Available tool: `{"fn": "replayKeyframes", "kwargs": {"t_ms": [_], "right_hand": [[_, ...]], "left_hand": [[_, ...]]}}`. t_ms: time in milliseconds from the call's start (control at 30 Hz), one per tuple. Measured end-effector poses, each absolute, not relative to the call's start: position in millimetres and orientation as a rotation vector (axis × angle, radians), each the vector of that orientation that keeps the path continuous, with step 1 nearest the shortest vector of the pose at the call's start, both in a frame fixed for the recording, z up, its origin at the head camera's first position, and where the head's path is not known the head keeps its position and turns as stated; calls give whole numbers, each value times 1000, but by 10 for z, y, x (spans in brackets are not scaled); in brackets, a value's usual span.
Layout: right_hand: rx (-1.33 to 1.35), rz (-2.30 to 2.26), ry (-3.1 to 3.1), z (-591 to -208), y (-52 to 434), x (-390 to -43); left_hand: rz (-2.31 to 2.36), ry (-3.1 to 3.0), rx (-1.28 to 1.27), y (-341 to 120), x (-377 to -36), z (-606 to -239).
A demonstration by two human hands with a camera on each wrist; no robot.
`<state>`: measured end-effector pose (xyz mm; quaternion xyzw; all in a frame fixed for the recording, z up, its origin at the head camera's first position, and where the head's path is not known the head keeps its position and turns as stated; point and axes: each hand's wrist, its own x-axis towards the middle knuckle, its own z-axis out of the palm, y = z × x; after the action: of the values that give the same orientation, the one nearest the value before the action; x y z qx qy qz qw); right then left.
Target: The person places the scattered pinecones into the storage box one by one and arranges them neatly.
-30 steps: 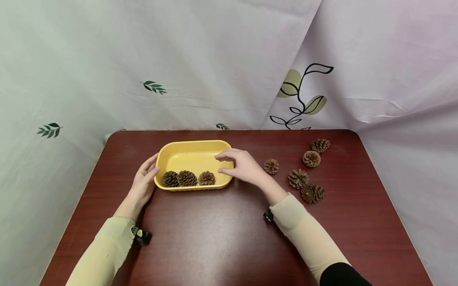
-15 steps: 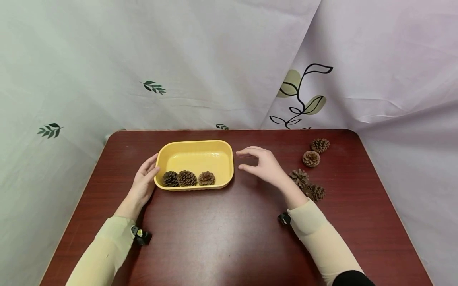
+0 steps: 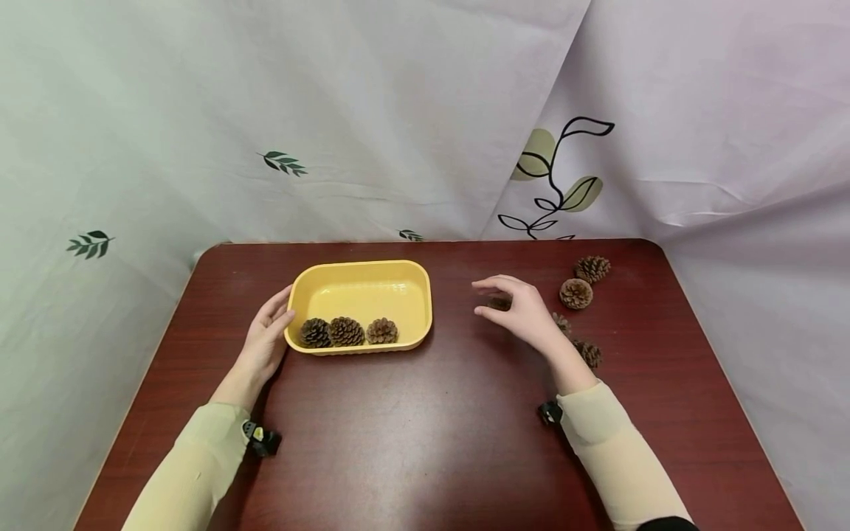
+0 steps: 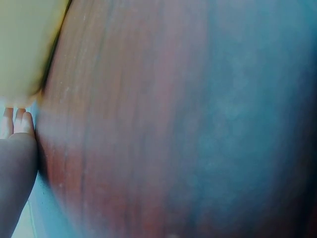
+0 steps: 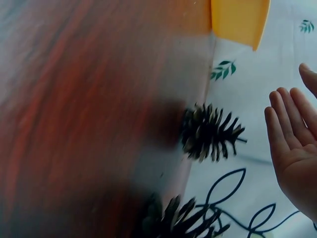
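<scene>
My left hand (image 3: 264,341) holds the left end of a yellow plastic tray (image 3: 358,271), thumb at the rim and fingers along the outer wall. In the left wrist view, its fingertips (image 4: 26,121) meet the tray's edge. Three brown pine cones (image 3: 347,332) lie along the tray's near side. My right hand (image 3: 524,313) hovers right of the tray, fingers spread from the thumb and holding nothing. Partly hidden behind it in the head view is a pine cone (image 3: 499,303) on the table. The right wrist view shows this pine cone (image 5: 210,133) apart from the palm.
Two pine cones (image 3: 575,293) sit at the back right of the dark red table (image 3: 398,428). More pine cones (image 3: 587,354) lie nearer, partly covered by the right wrist. A white patterned curtain (image 3: 372,110) hangs behind the table.
My right hand has moved right, from over the tray's right end to above the single pine cone, fingers still apart. The left hand and tray have stayed in place.
</scene>
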<state>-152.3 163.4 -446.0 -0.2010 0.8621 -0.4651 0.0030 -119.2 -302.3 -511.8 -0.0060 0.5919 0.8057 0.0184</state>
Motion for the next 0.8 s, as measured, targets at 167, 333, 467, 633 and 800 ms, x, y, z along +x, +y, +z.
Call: {"fn": "replayKeyframes", "kwargs": {"t_ms": [167, 333, 467, 633, 800], "right_hand": [[-572, -1430, 2726, -4480, 1751, -1492], [-549, -1372, 2793, -4517, 1842, -1482], [-549, -1340, 2840, -4560, 1898, -1478], [-529, -1258, 2882, -4612, 1965, -1469], [-512, -1225, 2916, -4648, 2033, -1480]], "left_hand": [[2509, 1841, -13, -3036, -1192, -5118], [2510, 1835, -18, -3034, -1192, -5120], [2516, 1824, -19, -3031, -1190, -5121], [2516, 1822, -15, -3030, -1191, -5124], [2506, 1829, -18, -3030, -1192, -5125]]}}
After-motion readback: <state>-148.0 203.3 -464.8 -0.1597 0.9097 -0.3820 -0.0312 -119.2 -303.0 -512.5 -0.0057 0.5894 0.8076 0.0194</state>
